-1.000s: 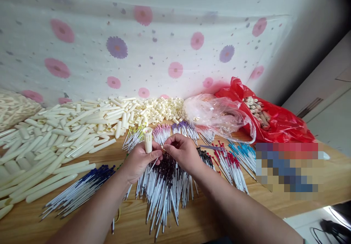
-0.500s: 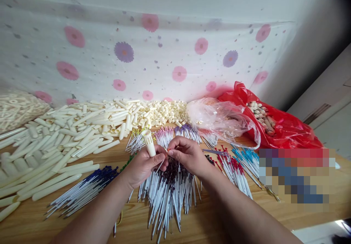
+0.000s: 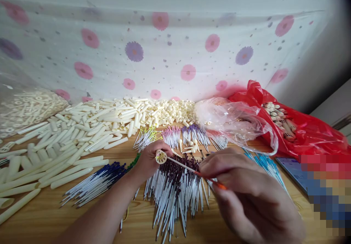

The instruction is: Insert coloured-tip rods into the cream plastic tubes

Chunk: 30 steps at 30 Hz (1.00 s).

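My left hand [image 3: 150,160] is closed around a cream slotted pen barrel [image 3: 161,156], its open slotted end turned toward me. Close to me on the right, my right hand [image 3: 249,193] pinches a thin white pen refill [image 3: 181,164] with a reddish end; an orange tip [image 3: 221,186] also shows at the fingers. The refill's far end reaches the barrel's rim, and I cannot tell whether it is inside. Below the hands lies a large heap of white refills with dark purplish ends [image 3: 175,193]. Small cream pointed pieces [image 3: 193,147] lie just behind.
Cream tubes [image 3: 90,130] cover the left side; refills with dark blue ends [image 3: 106,180] lie in front. A clear plastic bag [image 3: 233,118] and a red bag [image 3: 315,130] with cream parts stand back right. A phone [image 3: 292,174] lies at right on the wooden table [image 3: 137,222].
My right hand has moved away from my left, toward me and to the right, with the refill now showing between them. The barrel has tipped from upright toward me. The view has shifted slightly.
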Available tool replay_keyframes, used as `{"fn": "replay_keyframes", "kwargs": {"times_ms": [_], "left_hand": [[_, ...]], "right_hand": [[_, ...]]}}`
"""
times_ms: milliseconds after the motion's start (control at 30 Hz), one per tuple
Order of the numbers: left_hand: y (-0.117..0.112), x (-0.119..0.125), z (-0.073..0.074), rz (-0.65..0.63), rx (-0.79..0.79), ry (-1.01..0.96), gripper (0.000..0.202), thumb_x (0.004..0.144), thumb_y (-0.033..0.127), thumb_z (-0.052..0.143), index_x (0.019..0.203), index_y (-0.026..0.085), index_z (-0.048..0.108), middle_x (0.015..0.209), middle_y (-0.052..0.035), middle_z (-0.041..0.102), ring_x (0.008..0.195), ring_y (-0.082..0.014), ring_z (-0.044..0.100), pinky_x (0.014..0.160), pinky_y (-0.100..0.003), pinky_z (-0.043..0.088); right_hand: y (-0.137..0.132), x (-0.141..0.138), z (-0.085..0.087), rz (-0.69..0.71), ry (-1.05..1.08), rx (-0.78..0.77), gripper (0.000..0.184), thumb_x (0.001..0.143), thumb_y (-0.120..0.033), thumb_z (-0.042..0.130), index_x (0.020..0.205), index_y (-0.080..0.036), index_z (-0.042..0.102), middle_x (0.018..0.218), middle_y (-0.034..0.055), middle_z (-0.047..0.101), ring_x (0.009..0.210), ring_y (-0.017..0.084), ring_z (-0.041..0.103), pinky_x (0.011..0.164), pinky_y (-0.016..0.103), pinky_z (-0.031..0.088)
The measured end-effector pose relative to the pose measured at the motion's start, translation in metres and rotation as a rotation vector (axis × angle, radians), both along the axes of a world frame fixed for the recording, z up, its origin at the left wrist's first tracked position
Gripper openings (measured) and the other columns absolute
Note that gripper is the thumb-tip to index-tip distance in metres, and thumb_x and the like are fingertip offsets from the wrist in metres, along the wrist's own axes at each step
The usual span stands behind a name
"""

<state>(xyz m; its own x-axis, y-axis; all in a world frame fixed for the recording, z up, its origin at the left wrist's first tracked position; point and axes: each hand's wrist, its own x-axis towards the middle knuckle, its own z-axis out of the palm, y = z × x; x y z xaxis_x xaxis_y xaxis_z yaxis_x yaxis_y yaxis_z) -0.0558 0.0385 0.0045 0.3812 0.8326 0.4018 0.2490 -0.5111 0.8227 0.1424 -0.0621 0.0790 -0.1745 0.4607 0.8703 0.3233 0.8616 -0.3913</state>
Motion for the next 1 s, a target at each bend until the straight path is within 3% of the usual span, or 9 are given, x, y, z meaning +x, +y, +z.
{"fn": "replay_keyframes", "kwargs": {"times_ms": [100,267,467,633,767,1000], "left_hand": [[-0.001,0.002,-0.001,-0.011,-0.013,0.004,0.025,0.081,0.037,0.059,0.065,0.018,0.066,0.066,-0.0024,0.062,0.064,-0.0165,0.056,0.066,-0.027,0.041],[-0.004,0.006,-0.001,-0.006,-0.042,-0.013,0.021,0.077,0.032,0.063,0.061,0.019,0.064,0.061,-0.0002,0.06,0.059,-0.0149,0.052,0.062,-0.026,0.041],[0.0,0.004,-0.007,-0.014,0.006,-0.003,0.022,0.078,0.032,0.063,0.06,0.019,0.062,0.061,0.0009,0.058,0.059,-0.0142,0.05,0.062,-0.026,0.039],[0.004,-0.004,-0.01,-0.013,0.056,0.047,0.034,0.075,0.052,0.064,0.078,0.018,0.063,0.074,-0.0011,0.059,0.071,-0.0173,0.053,0.067,-0.027,0.039],[0.004,-0.01,-0.009,-0.046,0.093,0.045,0.054,0.08,0.067,0.043,0.093,0.018,0.059,0.084,-0.0043,0.055,0.08,-0.0201,0.053,0.074,-0.029,0.04],[0.004,-0.012,-0.004,0.05,0.235,0.181,0.053,0.086,0.064,0.033,0.08,0.017,0.056,0.08,-0.004,0.048,0.078,-0.0198,0.049,0.07,-0.03,0.039]], "right_hand": [[0.004,-0.005,0.001,-0.008,-0.122,-0.033,0.017,0.084,-0.01,0.055,0.09,-0.026,0.057,0.079,0.0038,0.069,0.074,0.016,0.067,0.066,0.03,0.057],[0.016,-0.016,-0.009,0.01,-0.05,0.019,0.025,0.082,-0.006,0.053,0.099,-0.025,0.054,0.082,0.0057,0.068,0.076,0.017,0.066,0.066,0.032,0.057],[0.029,-0.026,-0.023,-0.031,-0.018,0.057,0.021,0.081,-0.005,0.055,0.094,-0.021,0.054,0.081,0.0055,0.066,0.075,0.015,0.064,0.067,0.029,0.054],[0.042,-0.029,-0.039,-0.143,-0.054,-0.066,0.013,0.082,-0.01,0.058,0.088,-0.02,0.06,0.085,0.0054,0.06,0.077,0.016,0.06,0.066,0.03,0.051],[0.048,-0.025,-0.042,-0.158,-0.106,-0.112,0.014,0.084,-0.012,0.056,0.091,-0.02,0.064,0.088,0.0054,0.058,0.08,0.016,0.057,0.069,0.03,0.049],[0.055,-0.02,-0.041,-0.139,-0.056,-0.2,0.009,0.08,-0.01,0.06,0.08,-0.018,0.065,0.084,0.0038,0.054,0.077,0.014,0.056,0.068,0.026,0.045]]}}
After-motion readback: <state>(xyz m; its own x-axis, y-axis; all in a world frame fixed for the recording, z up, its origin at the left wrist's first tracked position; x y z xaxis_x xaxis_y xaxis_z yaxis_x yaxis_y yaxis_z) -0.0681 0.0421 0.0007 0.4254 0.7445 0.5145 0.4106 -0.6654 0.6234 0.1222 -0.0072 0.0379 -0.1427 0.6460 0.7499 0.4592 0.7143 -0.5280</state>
